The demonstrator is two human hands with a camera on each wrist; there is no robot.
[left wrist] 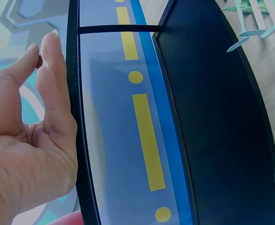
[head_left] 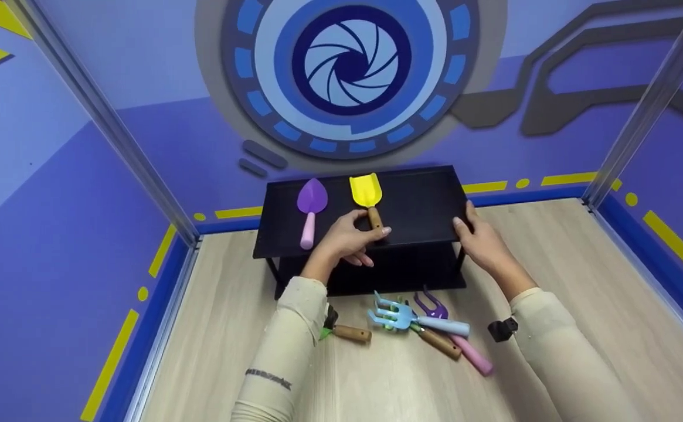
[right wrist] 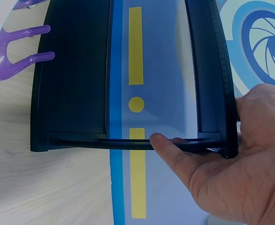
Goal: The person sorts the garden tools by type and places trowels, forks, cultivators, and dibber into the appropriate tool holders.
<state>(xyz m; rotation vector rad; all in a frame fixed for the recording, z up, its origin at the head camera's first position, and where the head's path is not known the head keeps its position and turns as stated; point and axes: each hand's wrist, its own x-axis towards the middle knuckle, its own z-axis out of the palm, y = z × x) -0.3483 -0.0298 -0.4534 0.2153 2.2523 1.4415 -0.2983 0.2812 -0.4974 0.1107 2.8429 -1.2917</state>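
Note:
A small shovel with a yellow scoop (head_left: 366, 190) and a brown handle lies on the top board of a two-tier black shelf (head_left: 417, 205). My left hand (head_left: 344, 239) pinches the handle's near end between thumb and fingers at the board's front edge. In the left wrist view this hand (left wrist: 32, 150) shows beside the board's edge, the shovel mostly hidden behind it. My right hand (head_left: 485, 243) grips the shelf's right end, thumb on top. In the right wrist view a finger (right wrist: 172, 154) bends over the side bar. Left of the shovel lies a purple trowel (head_left: 312, 196) with a pink handle.
In front of the shelf, a light blue hand rake (head_left: 397, 316) lies across a purple fork (head_left: 433, 308) with a pink handle and a brown-handled tool (head_left: 441, 344). Another wooden handle (head_left: 353, 333) pokes out by the left sleeve. A patterned blue wall (head_left: 159, 152) stands behind.

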